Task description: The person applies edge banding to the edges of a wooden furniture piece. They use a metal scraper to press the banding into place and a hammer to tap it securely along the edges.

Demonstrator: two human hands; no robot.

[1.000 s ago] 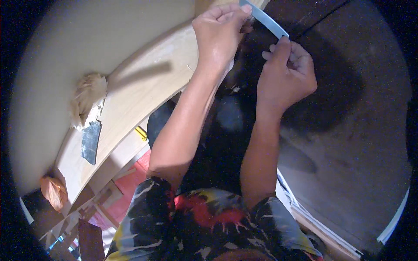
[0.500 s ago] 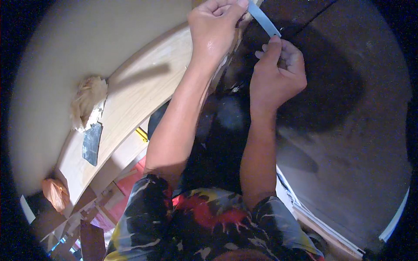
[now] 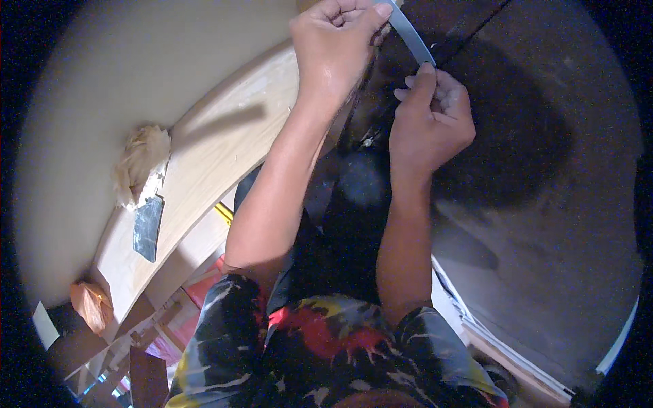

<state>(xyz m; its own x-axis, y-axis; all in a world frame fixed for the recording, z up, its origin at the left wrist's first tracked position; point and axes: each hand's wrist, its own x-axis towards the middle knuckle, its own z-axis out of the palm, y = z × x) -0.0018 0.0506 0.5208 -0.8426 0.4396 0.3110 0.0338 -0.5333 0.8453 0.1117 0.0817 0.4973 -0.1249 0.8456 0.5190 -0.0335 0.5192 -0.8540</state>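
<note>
A narrow, flat light blue-grey strip [image 3: 412, 37] stretches between my two hands near the top of the view. My left hand [image 3: 332, 49] is closed on its upper end, the thumb pressed on it; that end is partly hidden by the fingers. Lower and to the right, my right hand [image 3: 435, 121] pinches the other end between thumb and fingers. The strip bows slightly and slants down to the right. Behind my left forearm lies a long pale wooden board [image 3: 218, 136] with a curved look.
On the board's left part rest a dark grey flat blade-like piece [image 3: 147, 230] and a ragged tan clump [image 3: 141, 162]. A crumpled orange thing [image 3: 92, 306] sits at the board's near end. Below are a yellow object [image 3: 223, 212] and mixed scraps. A dark surface [image 3: 544, 224] spreads right.
My right hand has shifted slightly down and left, still pinching the strip. My left hand has moved a little left. The board and the things on it appear slightly shifted in view.
</note>
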